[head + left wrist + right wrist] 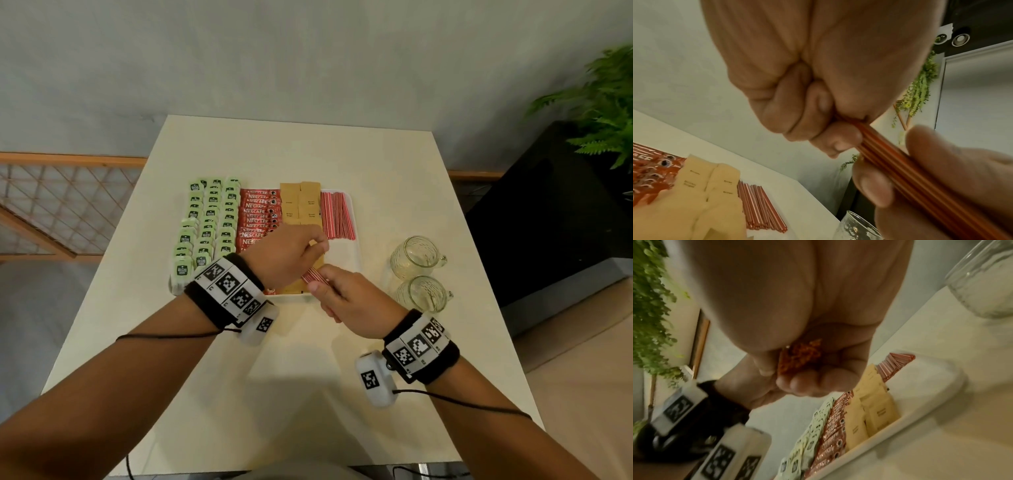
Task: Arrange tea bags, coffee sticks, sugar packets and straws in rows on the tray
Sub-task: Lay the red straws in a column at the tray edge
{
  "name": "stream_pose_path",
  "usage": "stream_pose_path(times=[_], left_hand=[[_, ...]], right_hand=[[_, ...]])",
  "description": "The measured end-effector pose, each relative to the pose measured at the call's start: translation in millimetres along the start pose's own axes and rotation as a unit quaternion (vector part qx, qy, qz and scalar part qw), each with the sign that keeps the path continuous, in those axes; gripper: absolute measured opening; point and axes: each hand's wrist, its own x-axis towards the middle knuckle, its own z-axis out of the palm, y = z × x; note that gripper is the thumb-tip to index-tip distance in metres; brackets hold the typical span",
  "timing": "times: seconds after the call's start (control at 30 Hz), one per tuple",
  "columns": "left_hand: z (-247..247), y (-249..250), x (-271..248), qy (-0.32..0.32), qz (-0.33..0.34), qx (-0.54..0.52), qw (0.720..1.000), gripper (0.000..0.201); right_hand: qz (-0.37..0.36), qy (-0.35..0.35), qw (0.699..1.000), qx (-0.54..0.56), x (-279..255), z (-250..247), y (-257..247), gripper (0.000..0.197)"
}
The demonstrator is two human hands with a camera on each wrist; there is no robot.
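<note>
A: Fingers (836, 141) of the left hand (284, 253) are curled tight round one end of a bunch of straws (315, 276); the right hand (337, 296) has its thumb and fingers wrapped round the other end.

B: Which way does the bunch run?

A: Its long axis goes slantwise between the two hands, from the left hand, further from the person, towards the right hand, nearer and to the right. It is held above the near part of the tray (356, 253), over the bare white patch and the edge of the sugar packets (299, 205).

B: And the rest of the goods?

A: On the tray, left to right: tea bags (205, 226) in green rows, red coffee sticks (258, 212) lying crosswise, brown sugar packets, then a laid row of straws (337, 214) with their length pointing away from the person. That row fills the far right part of the tray.

B: Anything else on the table (239, 359)?

A: Two glass mugs (419, 270), right of the tray, apart from it.
</note>
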Motion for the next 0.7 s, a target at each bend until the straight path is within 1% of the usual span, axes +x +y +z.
stream_pose_path(times=[0.07,0.13,0.23,0.3,0.4,0.53,0.6,0.7], left_hand=[[1.6,2.6,5.3,-0.009,0.006,-0.003,1.0,0.023],[1.2,2.3,11.7,0.001,-0.01,0.0,1.0,0.031],[0.1,-1.3,24.8,0.01,-0.059,0.036,0.998,0.051],[4.2,-2.1,34.0,0.007,-0.065,0.029,0.997,0.059],[11.4,-7.1,48.5,-0.007,-0.047,-0.019,0.999,0.055],[13.0,-11.9,67.8,-0.053,0.008,0.0,0.999,0.051],[13.0,-12.9,77.2,-0.062,0.034,0.001,0.998,0.05],[12.2,-17.6,91.3,-0.061,0.039,-0.01,0.997,0.049]], right_hand=[[0.011,-0.013,1.0,-0.011,1.9,4.2,1.6,0.033],[0.023,-0.002,1.0,-0.016,3.9,4.3,2.5,0.028],[0.045,0.04,0.998,-0.021,10.4,3.3,3.2,0.027],[0.057,0.069,0.996,-0.01,16.1,4.3,6.4,0.03],[0.08,0.071,0.994,0.023,23.7,4.5,10.7,0.034],[0.089,0.056,0.994,-0.026,35.1,-15.7,15.0,0.045],[0.091,0.069,0.993,0.006,42.7,-29.6,17.3,0.052],[0.115,0.085,0.988,0.058,54.4,-43.8,20.5,0.061]])
